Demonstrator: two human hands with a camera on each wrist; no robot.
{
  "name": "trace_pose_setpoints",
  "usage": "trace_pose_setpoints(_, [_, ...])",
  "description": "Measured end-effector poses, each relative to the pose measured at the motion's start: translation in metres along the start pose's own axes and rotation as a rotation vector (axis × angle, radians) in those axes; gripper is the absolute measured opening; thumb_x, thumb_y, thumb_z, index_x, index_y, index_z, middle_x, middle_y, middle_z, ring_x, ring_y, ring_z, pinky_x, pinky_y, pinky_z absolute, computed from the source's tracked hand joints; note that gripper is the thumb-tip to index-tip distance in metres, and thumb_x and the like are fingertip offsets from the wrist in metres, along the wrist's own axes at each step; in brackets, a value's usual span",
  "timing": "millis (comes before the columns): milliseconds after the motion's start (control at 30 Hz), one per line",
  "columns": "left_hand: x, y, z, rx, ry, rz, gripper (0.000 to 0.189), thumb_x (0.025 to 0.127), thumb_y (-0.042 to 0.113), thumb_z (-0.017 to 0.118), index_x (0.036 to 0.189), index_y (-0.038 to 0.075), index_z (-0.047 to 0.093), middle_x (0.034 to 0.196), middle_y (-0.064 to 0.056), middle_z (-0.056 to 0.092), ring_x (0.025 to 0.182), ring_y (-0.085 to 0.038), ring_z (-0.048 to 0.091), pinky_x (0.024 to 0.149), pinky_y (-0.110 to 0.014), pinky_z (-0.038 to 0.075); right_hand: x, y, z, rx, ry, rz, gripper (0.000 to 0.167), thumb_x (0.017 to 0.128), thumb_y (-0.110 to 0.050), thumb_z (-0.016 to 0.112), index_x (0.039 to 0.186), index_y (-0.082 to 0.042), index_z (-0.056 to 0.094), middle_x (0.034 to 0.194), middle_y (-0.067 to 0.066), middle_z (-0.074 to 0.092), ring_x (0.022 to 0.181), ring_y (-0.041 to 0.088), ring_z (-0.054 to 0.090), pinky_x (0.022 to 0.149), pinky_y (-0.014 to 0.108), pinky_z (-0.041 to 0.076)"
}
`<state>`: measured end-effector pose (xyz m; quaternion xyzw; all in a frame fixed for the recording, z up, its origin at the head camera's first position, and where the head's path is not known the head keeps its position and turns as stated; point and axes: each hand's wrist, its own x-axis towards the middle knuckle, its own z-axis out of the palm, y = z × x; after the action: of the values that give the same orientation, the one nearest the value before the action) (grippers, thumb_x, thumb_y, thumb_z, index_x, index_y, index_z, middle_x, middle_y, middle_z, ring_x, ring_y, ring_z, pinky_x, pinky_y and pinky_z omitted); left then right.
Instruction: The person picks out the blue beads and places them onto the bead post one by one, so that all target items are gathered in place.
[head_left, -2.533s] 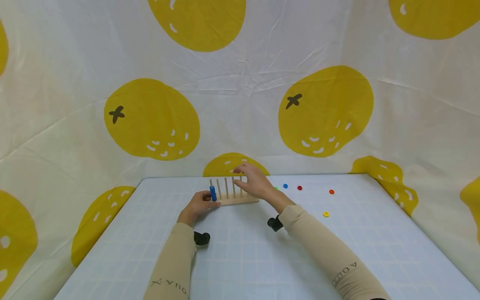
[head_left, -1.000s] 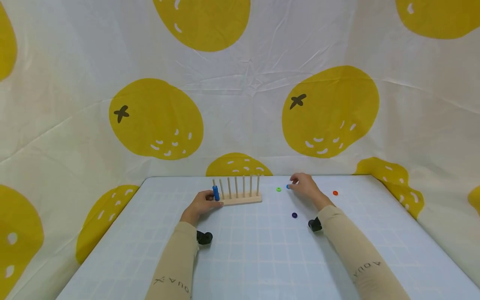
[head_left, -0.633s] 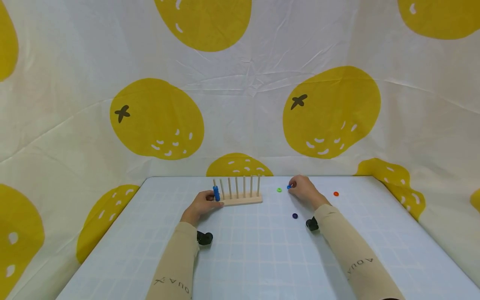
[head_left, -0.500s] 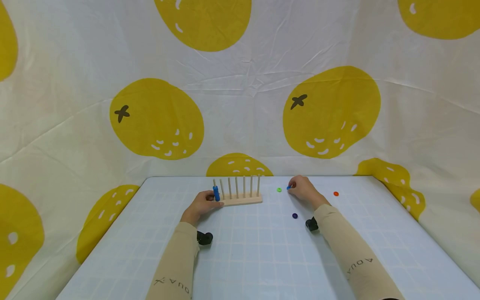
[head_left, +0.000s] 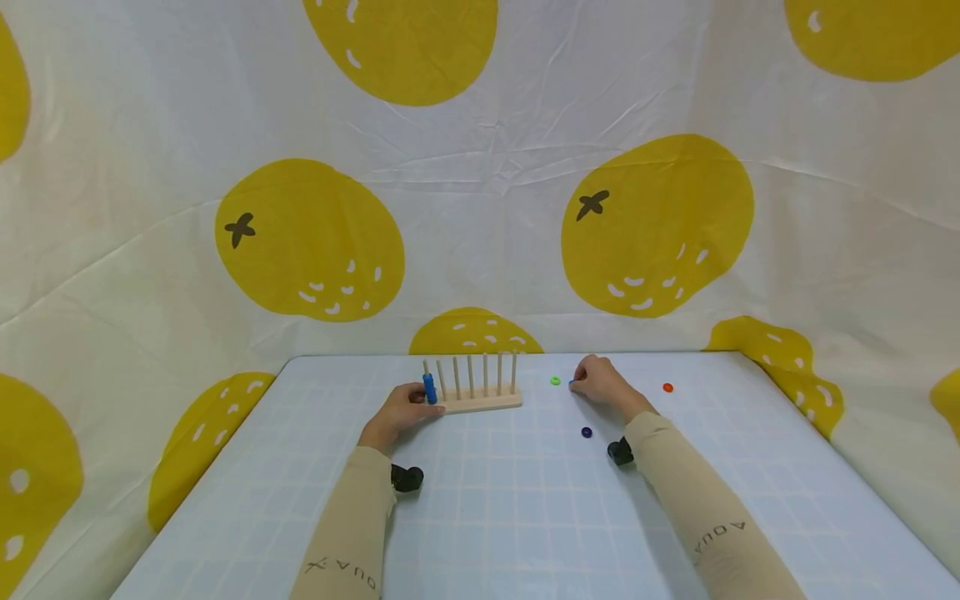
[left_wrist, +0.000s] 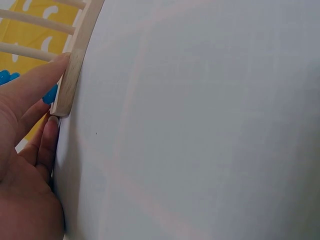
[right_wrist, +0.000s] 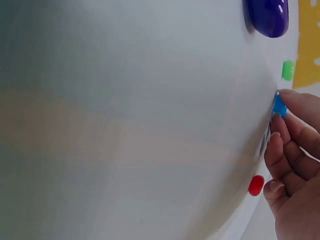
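A pale wooden peg rack (head_left: 487,403) stands at the back middle of the table, its upright pegs in a row. Blue ring beads (head_left: 429,388) are stacked on its leftmost peg. My left hand (head_left: 402,411) grips the left end of the base, thumb along the front in the left wrist view (left_wrist: 30,95). To the right of the rack, my right hand (head_left: 603,385) pinches a blue bead (right_wrist: 280,105) between thumb and fingertips, close at the tabletop. A green bead (head_left: 555,381) lies just left of that hand.
A purple bead (head_left: 587,432) lies nearer the front, beside the right wrist. An orange-red bead (head_left: 668,387) sits farther right. In the right wrist view a red bead (right_wrist: 256,185) shows by the little finger. A fruit-patterned cloth (head_left: 480,250) rises behind the table.
My right hand has left the pegs, moved right to the blue bead and closed thumb and fingers on it. The purple bead has come into view. The left hand keeps its place on the rack.
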<state>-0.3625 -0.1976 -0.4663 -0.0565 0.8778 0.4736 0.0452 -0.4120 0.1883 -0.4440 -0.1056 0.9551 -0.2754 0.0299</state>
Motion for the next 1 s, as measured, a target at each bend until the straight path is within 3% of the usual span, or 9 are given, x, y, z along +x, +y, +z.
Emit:
trace_pose_setpoints(400, [-0.002,0.001,-0.001,0.003,0.0,0.02,0.063,0.088,0.024,0.082,0.139,-0.003,0.056,0.126,-0.019,0.061,0.113,-0.032,0.053,0.108,-0.051,0.042,-0.004,-0.008,-0.005,0.03,0.008,-0.019,0.017,0.097,-0.013,0.07,0.103,0.003,0.069,0.096,0.012,0.066,0.089,0.025,0.058,0.084,0.039,0.052])
trace_pose_setpoints(700, [0.0,-0.001,0.0,-0.001,-0.002,-0.009,0.065,0.087,0.024,0.083,0.14,-0.001,0.056,0.126,-0.018,0.061,0.113,-0.033,0.052,0.108,-0.052,0.042,-0.009,-0.02,-0.008,0.058,0.03,-0.117,0.018,0.098,-0.013,0.07,0.104,0.004,0.069,0.098,0.013,0.069,0.088,0.024,0.061,0.085,0.04,0.054])
trace_pose_setpoints(1000, [0.001,-0.002,0.0,0.006,-0.006,0.009,0.066,0.087,0.025,0.083,0.141,-0.001,0.056,0.126,-0.018,0.061,0.113,-0.032,0.052,0.108,-0.051,0.042,-0.017,-0.034,-0.009,0.084,0.1,-0.213,0.017,0.098,-0.014,0.07,0.104,0.001,0.071,0.094,0.008,0.071,0.088,0.022,0.063,0.082,0.039,0.054])
